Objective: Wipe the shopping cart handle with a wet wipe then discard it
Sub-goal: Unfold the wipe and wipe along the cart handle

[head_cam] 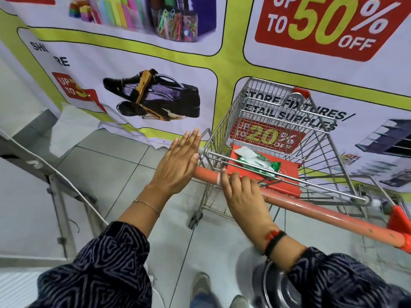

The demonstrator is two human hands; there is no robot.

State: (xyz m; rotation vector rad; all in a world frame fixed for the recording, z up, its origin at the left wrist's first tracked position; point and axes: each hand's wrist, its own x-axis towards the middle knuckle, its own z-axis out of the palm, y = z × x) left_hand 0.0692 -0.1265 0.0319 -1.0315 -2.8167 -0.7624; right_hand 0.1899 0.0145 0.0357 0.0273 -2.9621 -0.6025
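Note:
A metal shopping cart (275, 112) stands against a printed banner wall. Its orange handle (322, 211) runs from centre to lower right. My right hand (243, 192) wraps over the handle near its left end, with a sliver of white wet wipe (218, 180) showing under the fingers. My left hand (178, 162) is flat, fingers together and straight, hovering at the handle's left end and holding nothing. A green pack of wipes (261, 164) with a white flap lies on the red child-seat flap (287, 174) inside the cart.
A large sale banner (155, 92) covers the wall behind the cart. A metal frame with a white cable (57, 174) stands at the left. A round steel bin lid (275, 287) is on the tiled floor at the bottom right, next to my shoes.

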